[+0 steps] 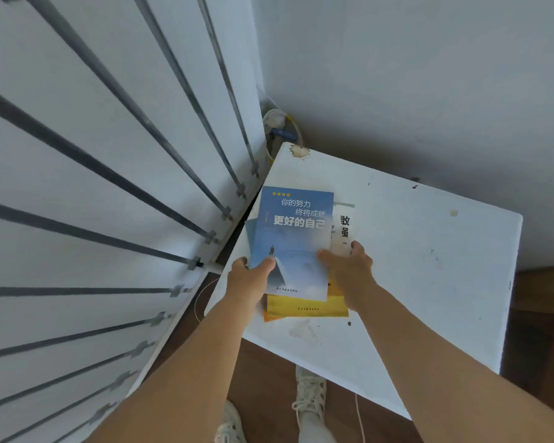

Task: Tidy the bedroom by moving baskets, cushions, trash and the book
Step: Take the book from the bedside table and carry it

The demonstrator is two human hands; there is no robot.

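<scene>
A blue book (293, 231) with white lettering lies on top of a small stack on the white bedside table (413, 251). Under it show a white book (344, 228) and a yellow-orange book (304, 310). My left hand (248, 279) grips the blue book's lower left edge, thumb on the cover. My right hand (349, 270) holds its lower right edge, fingers curled over the cover and onto the white book. The blue book's near edge looks slightly lifted.
A white panelled headboard with dark metal strips (109, 187) rises on the left. Coiled cables (280, 126) sit in the corner behind the table. Wooden floor and my white shoes (307, 398) are below. A grey wall stands behind.
</scene>
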